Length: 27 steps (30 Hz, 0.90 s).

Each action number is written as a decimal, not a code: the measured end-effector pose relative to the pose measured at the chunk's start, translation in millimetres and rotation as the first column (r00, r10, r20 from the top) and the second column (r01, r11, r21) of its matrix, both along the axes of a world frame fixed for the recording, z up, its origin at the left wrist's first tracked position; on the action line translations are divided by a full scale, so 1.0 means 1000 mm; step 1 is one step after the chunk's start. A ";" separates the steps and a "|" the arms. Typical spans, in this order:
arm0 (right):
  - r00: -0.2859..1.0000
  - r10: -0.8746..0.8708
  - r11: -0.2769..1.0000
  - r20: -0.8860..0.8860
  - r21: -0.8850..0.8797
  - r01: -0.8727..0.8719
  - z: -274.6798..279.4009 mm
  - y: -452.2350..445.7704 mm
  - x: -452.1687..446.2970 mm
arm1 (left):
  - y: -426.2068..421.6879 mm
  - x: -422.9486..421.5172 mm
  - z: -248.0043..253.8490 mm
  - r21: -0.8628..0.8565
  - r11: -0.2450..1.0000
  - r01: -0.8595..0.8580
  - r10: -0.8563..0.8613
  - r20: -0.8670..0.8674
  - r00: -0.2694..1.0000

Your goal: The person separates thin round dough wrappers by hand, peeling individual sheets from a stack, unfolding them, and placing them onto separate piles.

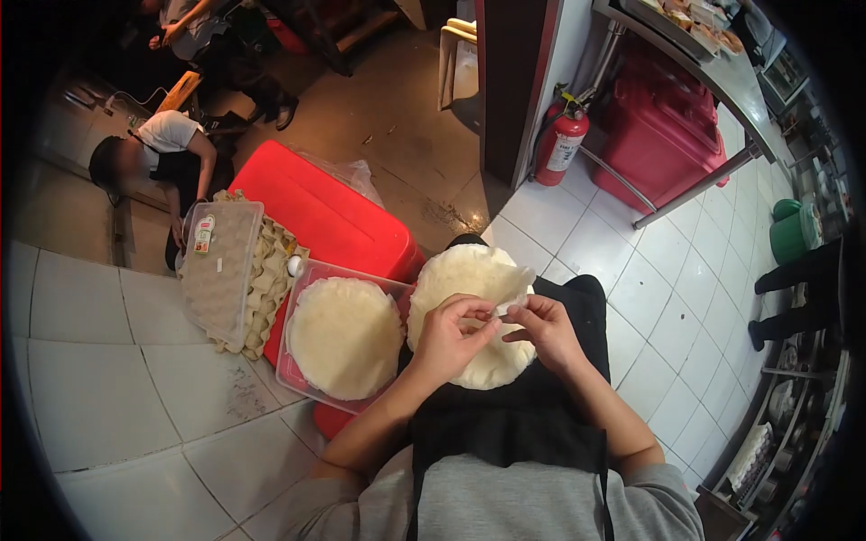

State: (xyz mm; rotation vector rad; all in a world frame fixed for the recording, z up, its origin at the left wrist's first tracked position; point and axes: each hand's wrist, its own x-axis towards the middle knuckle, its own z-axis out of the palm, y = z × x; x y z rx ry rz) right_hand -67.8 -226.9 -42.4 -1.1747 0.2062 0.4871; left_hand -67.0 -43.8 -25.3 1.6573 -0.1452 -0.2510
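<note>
A stack of thin, round, pale dough sheets (451,275) rests on my lap over a black apron (505,419). The edge of the top sheet (511,287) is lifted and folded back at the right side. My left hand (453,335) pinches that lifted edge between thumb and fingers. Close beside it, my right hand (547,332) pinches the same edge from the right. To the left, another round stack of dough sheets (346,338) lies in a shallow clear plastic container (302,383).
A red box (316,203) stands behind the container. Egg trays (271,261) with a clear lid (225,279) lie at its left. A crouching person (171,135) is beyond them. A fire extinguisher (564,144) and red bin (649,135) stand at the upper right.
</note>
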 end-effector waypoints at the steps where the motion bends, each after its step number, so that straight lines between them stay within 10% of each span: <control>1: 1.000 0.005 1.000 0.018 -0.005 -0.005 0.000 0.001 0.000 | 0.002 0.001 -0.001 -0.003 1.000 0.005 -0.005 -0.004 1.000; 18: 0.998 0.048 0.990 0.037 -0.131 -0.043 0.009 0.003 0.000 | 0.021 0.006 -0.023 -0.161 0.987 -0.018 -0.037 -0.331 0.943; 27: 0.996 -0.031 0.999 -0.078 0.007 0.031 -0.002 0.003 0.009 | 0.007 0.009 -0.034 -0.098 0.964 0.247 -0.257 -0.109 0.960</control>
